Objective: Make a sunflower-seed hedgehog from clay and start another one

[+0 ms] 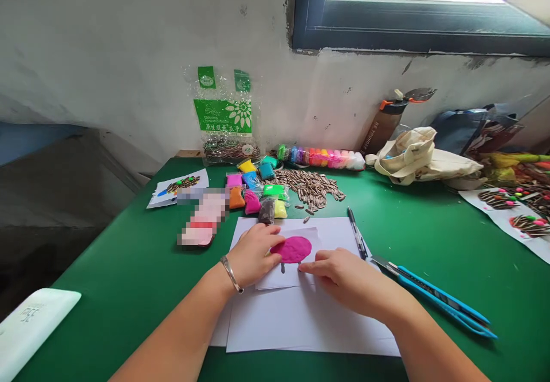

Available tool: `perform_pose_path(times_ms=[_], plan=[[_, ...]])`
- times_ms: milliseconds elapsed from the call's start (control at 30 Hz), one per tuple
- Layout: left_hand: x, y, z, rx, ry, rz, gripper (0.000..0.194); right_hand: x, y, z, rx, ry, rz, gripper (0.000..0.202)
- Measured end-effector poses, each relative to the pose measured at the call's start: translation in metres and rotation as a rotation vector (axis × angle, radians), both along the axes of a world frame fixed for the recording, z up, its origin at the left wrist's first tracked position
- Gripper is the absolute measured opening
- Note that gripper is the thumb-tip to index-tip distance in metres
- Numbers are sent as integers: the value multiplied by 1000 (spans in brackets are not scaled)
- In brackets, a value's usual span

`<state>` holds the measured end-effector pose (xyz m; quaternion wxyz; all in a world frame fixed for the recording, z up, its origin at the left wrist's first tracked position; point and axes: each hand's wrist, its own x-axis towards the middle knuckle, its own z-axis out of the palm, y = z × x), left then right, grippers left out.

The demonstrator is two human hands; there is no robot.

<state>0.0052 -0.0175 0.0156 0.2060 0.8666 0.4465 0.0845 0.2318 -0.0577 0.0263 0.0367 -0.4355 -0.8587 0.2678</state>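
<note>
A flat magenta oval of modelling clay [294, 249] lies on a small white paper [271, 281], with two short dark grey legs [283, 268] below it. My left hand [254, 250] rests on the paper's left side, fingers apart, its fingertips and thumb at the oval's left edge. From the other side, the stretched index finger of my right hand [344, 276] presses on the right leg and partly hides it; the other fingers curl beneath the palm. Larger white sheets [266, 325] lie under the small paper.
Behind the paper are clay packets [251, 181] and a pile of sunflower seeds [315, 190]. A pen [356, 233], utility knife [387, 265] and blue tweezers [447, 304] lie right. Finished seed pictures [498, 200], a bottle [382, 127] and cloth bag [416, 156] are farther off.
</note>
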Motion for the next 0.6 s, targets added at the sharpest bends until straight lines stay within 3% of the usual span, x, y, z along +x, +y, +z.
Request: perform_pose_path(times_ms=[433,600], plan=[[-2,1,-2,-13,-2,-2,28,3,1,-1,-5,23,17,43],[-3,4,-4,-5,-13,-22,29,2,4,-1,-32,144,-110,47]])
